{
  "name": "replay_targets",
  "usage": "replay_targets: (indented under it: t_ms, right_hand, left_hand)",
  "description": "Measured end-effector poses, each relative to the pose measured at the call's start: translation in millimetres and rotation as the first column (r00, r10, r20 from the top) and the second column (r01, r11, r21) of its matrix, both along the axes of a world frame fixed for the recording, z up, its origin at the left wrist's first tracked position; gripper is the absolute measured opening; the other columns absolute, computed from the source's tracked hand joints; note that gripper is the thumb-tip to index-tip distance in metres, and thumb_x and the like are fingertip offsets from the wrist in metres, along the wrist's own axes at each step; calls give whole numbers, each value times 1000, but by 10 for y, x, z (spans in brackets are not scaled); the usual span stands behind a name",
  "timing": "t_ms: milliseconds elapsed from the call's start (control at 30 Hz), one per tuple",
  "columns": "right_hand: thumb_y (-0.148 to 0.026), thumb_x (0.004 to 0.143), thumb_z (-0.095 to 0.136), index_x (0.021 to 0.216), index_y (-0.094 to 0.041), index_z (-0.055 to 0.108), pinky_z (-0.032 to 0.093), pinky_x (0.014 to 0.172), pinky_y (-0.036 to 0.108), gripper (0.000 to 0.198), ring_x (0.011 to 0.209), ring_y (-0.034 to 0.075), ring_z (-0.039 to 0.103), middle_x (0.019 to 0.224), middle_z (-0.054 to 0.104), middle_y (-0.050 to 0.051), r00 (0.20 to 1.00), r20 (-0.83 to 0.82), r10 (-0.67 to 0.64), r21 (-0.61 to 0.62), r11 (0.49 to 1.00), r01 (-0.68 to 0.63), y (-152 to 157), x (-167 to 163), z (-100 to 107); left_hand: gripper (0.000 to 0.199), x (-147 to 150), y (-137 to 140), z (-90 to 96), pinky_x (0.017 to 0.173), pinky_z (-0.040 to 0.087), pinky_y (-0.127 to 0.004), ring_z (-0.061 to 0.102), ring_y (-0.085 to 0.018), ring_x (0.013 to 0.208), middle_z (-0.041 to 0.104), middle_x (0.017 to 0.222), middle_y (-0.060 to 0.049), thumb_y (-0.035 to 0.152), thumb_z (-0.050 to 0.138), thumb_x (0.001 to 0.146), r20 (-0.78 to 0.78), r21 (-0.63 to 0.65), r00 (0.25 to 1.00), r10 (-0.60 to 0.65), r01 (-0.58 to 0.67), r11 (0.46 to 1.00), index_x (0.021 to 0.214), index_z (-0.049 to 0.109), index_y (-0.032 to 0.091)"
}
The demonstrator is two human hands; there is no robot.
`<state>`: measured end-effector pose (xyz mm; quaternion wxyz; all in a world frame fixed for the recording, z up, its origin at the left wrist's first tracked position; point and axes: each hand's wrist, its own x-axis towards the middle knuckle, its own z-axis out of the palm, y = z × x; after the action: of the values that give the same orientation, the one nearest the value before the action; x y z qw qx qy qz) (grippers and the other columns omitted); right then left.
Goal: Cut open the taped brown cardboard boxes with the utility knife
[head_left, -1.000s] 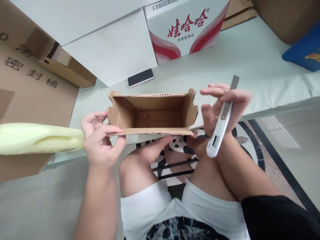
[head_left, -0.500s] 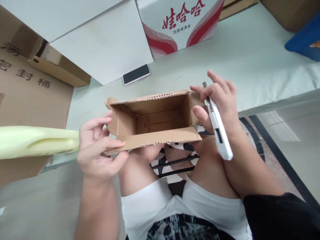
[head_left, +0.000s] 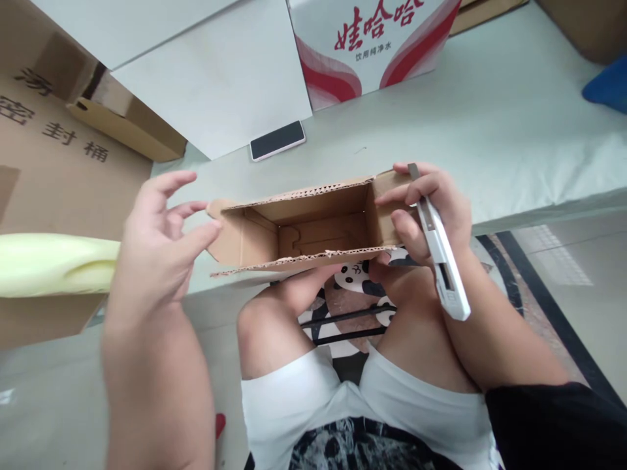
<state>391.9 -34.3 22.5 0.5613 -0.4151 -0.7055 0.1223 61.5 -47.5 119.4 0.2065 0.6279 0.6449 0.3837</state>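
A small cardboard box (head_left: 318, 235) with its top open sits at the table's front edge, its inside showing. Its long edges are rough and torn-looking. My left hand (head_left: 161, 241) is beside the left flap, fingers spread, with thumb and fingertips close to the flap's edge; whether they touch it I cannot tell. A white utility knife (head_left: 445, 267) with its blade out lies in my right hand (head_left: 435, 209), the blade pointing away from me. The fingers of that hand also rest on the box's right flap (head_left: 389, 192).
A phone (head_left: 277, 141) lies behind the box on the cloth-covered table (head_left: 514, 130). White cartons (head_left: 220, 85) and a red-and-white carton (head_left: 372, 52) stand at the back. Large brown cardboard (head_left: 59, 170) and a pale yellow plastic object (head_left: 53, 264) are at left. A blue object (head_left: 607, 88) is at right.
My left hand has let go of the box's front-left flap and moved up and left, fingers spreading. The front flap has dropped down. My right fingers have moved onto the right flap.
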Motion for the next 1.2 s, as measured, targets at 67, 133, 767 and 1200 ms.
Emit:
replay_targets:
  t_ms: [67, 133, 767, 1200]
  right_hand:
    - [-29, 86, 56, 89, -30, 43, 57, 106, 58, 13, 127, 28, 69, 82, 75, -1, 1000, -23, 12, 9, 1000, -12, 1, -14, -13]
    - [-29, 88, 57, 90, -30, 44, 57, 107, 58, 13, 127, 28, 68, 85, 75, 0, 997, -63, 47, 47, 998, -44, -2, -30, -18]
    - [-55, 101, 60, 93, -28, 51, 65, 82, 45, 30, 91, 26, 81, 92, 81, 4, 939, -178, 295, 63, 956, -288, -64, -221, -65]
    - [-41, 91, 76, 101, -31, 43, 56, 106, 59, 36, 114, 29, 77, 112, 80, 5, 941, -256, 223, 33, 974, -222, 15, -253, -191]
  left_hand:
    - [79, 5, 139, 73, 100, 59, -53, 64, -32, 126, 63, 139, -13, 40, 82, 58, -84, -138, 995, -51, 39, 990, 132, 61, 24]
    - [71, 78, 234, 132, 86, 61, -45, 69, -24, 99, 72, 117, -12, 39, 81, 61, -171, -209, 985, -36, -1, 978, 127, 66, 19]
    - [44, 262, 313, -227, 91, 63, -36, 77, -24, 94, 66, 76, -5, 62, 78, 77, 512, -76, 859, -19, 67, 995, 70, 61, 21]
    - [72, -263, -38, -597, 110, 59, -44, 60, -32, 142, 64, 146, -9, 52, 89, 78, 145, -7, 918, -370, 375, 927, 141, 57, 37]
